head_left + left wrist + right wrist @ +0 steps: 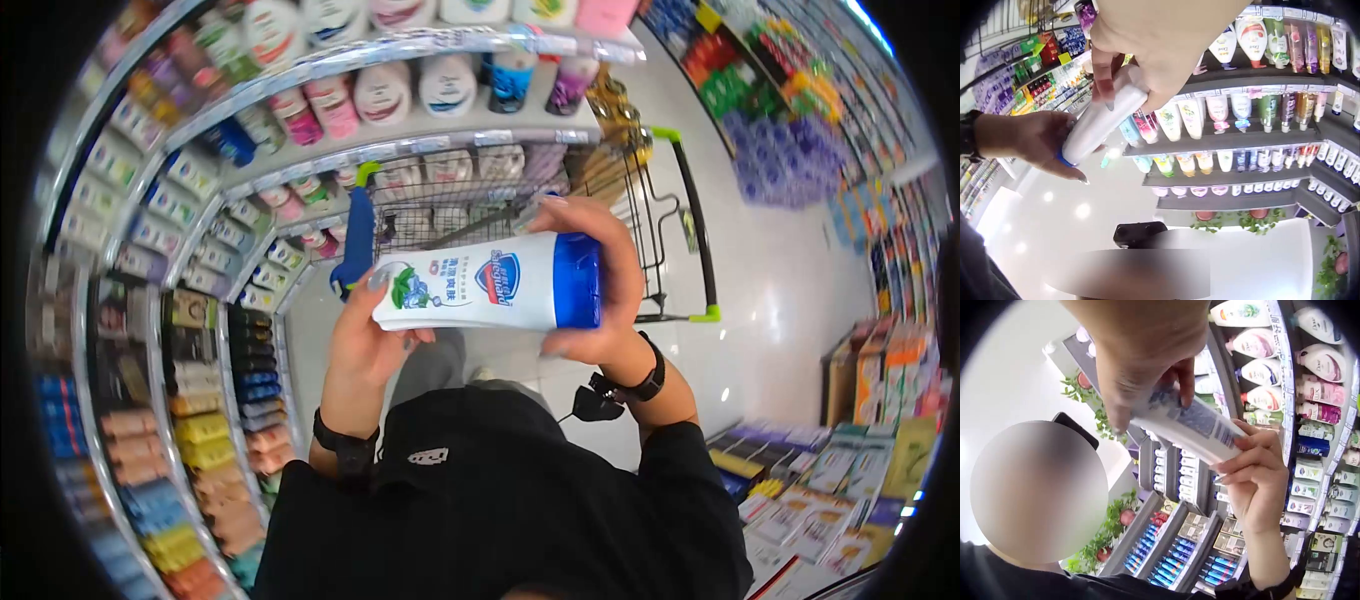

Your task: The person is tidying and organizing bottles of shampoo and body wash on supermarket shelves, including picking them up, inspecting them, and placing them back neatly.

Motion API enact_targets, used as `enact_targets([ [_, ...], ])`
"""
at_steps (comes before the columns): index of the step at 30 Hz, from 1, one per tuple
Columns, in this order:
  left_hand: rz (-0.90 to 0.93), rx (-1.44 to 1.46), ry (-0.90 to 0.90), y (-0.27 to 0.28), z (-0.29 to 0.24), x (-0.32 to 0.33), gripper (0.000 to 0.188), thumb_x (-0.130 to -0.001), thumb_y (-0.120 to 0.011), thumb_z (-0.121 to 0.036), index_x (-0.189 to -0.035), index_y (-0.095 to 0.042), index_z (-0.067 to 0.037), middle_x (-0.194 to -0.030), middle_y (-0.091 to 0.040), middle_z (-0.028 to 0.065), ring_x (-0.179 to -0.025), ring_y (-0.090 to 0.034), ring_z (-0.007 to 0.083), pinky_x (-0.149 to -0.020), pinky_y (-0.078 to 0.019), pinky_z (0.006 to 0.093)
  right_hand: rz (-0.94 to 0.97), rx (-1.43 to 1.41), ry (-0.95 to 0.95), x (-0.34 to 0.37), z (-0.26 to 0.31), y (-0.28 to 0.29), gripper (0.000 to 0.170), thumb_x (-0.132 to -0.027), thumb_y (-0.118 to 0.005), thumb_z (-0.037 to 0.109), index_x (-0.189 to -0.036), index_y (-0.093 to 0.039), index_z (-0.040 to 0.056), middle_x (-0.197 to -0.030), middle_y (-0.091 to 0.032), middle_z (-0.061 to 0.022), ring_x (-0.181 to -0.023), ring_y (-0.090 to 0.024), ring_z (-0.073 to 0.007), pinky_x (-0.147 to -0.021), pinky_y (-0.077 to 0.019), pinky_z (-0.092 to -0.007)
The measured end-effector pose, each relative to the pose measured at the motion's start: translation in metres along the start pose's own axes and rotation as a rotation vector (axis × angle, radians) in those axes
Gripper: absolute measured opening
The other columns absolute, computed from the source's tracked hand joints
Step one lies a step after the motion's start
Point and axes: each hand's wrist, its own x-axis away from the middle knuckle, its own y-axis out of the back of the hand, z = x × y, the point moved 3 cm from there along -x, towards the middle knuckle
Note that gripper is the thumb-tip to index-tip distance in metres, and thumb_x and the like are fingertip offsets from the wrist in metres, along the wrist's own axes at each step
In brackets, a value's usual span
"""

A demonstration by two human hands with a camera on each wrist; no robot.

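A white bottle [470, 285] with a blue cap lies sideways between both hands in the head view, its printed front facing up. My left hand [372, 325] grips the bottom end, thumb on the front. Around the blue cap [577, 281] curl the fingers and thumb of my right hand [612, 275]. In the left wrist view the bottle [1105, 122] is tilted, with the left hand [1141, 53] at its upper end and the right hand [1038, 140] at the cap. The right wrist view shows small print on the bottle's back [1200, 428].
A shopping cart [450, 205] with green-tipped handles stands beyond the hands. Shelves of bottles [385, 92] run along the front and left. Stacked towels [205, 440] fill the lower left shelves. Boxed goods [815, 510] lie at the lower right, and purple packs [785, 160] at the upper right.
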Motion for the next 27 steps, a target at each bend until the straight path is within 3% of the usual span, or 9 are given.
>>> enact_targets([
  [3, -0.002, 0.330, 0.180, -0.002, 0.015, 0.043, 0.045, -0.087, -0.051, -0.019, -0.123, -0.040, 0.006, -0.106, -0.058, 0.0213, -0.073, -0.064, 0.0321, -0.054, -0.0549, 0.0370, -0.019, -0.273, 0.150, -0.013, 0.015, -0.029, 0.090, -0.057, -0.084, 0.040, -0.122, -0.037, -0.0013, -0.099, -0.057, -0.0189, -0.088, -0.058, -0.0213, -0.077, -0.0460, -0.0321],
  [6, 0.404, 0.107, 0.235, -0.031, 0.020, 0.064, 0.058, -0.088, -0.053, -0.022, -0.134, -0.028, 0.003, -0.120, -0.050, 0.0224, -0.093, -0.061, 0.0362, -0.060, -0.0555, 0.0456, 0.030, -0.602, -0.300, -0.024, 0.025, -0.043, 0.090, -0.058, -0.082, 0.043, -0.122, -0.034, 0.0023, -0.092, -0.059, -0.0184, -0.081, -0.059, -0.0201, -0.071, -0.0473, -0.0297],
  [7, 0.435, -0.011, 0.240, -0.033, 0.018, 0.075, 0.062, -0.088, -0.054, -0.027, -0.135, -0.027, 0.003, -0.117, -0.052, 0.0204, -0.097, -0.060, 0.0329, -0.069, -0.0546, 0.0418, 0.007, -0.674, -0.331, -0.025, 0.026, -0.052, 0.073, -0.064, -0.080, 0.034, -0.116, -0.039, 0.0037, -0.090, -0.058, -0.0120, -0.079, -0.058, -0.0154, -0.070, -0.0462, -0.0267],
  [10, 0.327, -0.347, 0.042, -0.046, 0.005, 0.092, 0.061, -0.088, -0.055, -0.029, -0.134, -0.030, 0.003, -0.113, -0.056, 0.0179, -0.097, -0.060, 0.0272, -0.076, -0.0518, 0.0356, -0.065, -0.517, -0.522, -0.035, 0.028, -0.077, 0.054, -0.069, -0.074, 0.026, -0.109, -0.045, 0.0040, -0.086, -0.056, -0.0052, -0.076, -0.055, -0.0102, -0.068, -0.0450, -0.0240],
  [11, 0.369, -0.474, -0.044, -0.056, -0.004, 0.098, 0.057, -0.089, -0.054, -0.030, -0.131, -0.034, 0.003, -0.108, -0.058, 0.0155, -0.093, -0.061, 0.0216, -0.078, -0.0493, 0.0313, -0.065, -0.429, -0.523, -0.043, 0.038, -0.087, 0.041, -0.071, -0.070, 0.018, -0.103, -0.049, 0.0041, -0.083, -0.054, -0.0005, -0.074, -0.052, -0.0071, -0.067, -0.0439, -0.0217],
  [14, 0.324, -0.503, -0.040, -0.040, -0.020, 0.123, 0.053, -0.090, -0.052, -0.030, -0.129, -0.037, 0.003, -0.105, -0.060, 0.0147, -0.086, -0.060, 0.0192, -0.074, -0.0501, 0.0315, 0.081, -0.375, -0.576, -0.058, 0.050, -0.128, 0.038, -0.072, -0.071, 0.011, -0.103, -0.049, 0.0041, -0.087, -0.056, -0.0022, -0.077, -0.054, -0.0080, -0.068, -0.0457, -0.0233],
  [19, 0.422, -0.344, -0.008, -0.025, -0.065, 0.179, 0.074, -0.085, -0.051, -0.047, -0.128, -0.034, 0.010, -0.097, -0.059, 0.0247, -0.058, -0.059, 0.0187, -0.050, -0.0495, 0.0285, 0.246, -0.661, -0.622, -0.069, 0.071, -0.213, 0.043, -0.072, -0.072, 0.011, -0.108, -0.049, 0.0039, -0.088, -0.058, -0.0038, -0.078, -0.057, -0.0095, -0.065, -0.0467, -0.0224],
  [24, 0.407, -0.232, -0.093, -0.013, -0.104, 0.237, 0.092, -0.080, -0.047, -0.062, -0.131, -0.027, 0.012, -0.091, -0.058, 0.0267, -0.050, -0.056, 0.0179, -0.043, -0.0447, 0.0250, 0.432, -0.892, -0.647, -0.081, 0.083, -0.302, 0.049, -0.074, -0.070, 0.010, -0.117, -0.047, 0.0027, -0.092, -0.059, -0.0061, -0.077, -0.058, -0.0095, -0.054, -0.0445, -0.0176],
  [27, 0.364, -0.276, -0.143, -0.002, -0.132, 0.274, 0.102, -0.075, -0.045, -0.068, -0.134, -0.022, 0.012, -0.091, -0.058, 0.0273, -0.044, -0.052, 0.0164, -0.039, -0.0407, 0.0232, 0.484, -0.997, -0.610, -0.087, 0.106, -0.355, 0.049, -0.076, -0.064, 0.006, -0.121, -0.043, -0.0009, -0.097, -0.060, -0.0138, -0.084, -0.063, -0.0210, -0.069, -0.0523, -0.0291],
])
